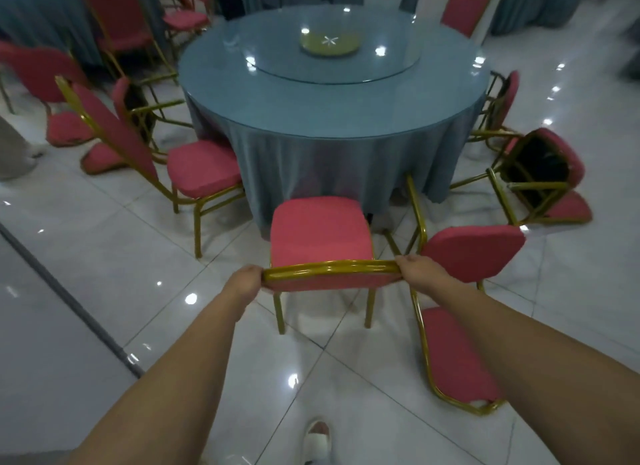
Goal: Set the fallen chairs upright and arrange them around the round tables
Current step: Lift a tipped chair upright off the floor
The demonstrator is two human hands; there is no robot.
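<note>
So, with our left hand (247, 281) and right hand (419, 270) each gripping a top corner of the upright pink-cushioned, gold metal-framed chair (320, 232) just short of the blue-draped round tabletop (329, 118), we'd slide it straight in, both sides evenly.

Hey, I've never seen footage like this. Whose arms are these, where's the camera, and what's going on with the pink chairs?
There is no machine here. One camera worn on a person's head looks forward and down, so the arms are that person's own. Each grip is a bare hand: the left grip and the right grip hold the gold top rail of an upright pink chair facing a round table. On the table sits a glass turntable. By the right arm a fallen chair lies on its back; a tipped chair lies further right.
</note>
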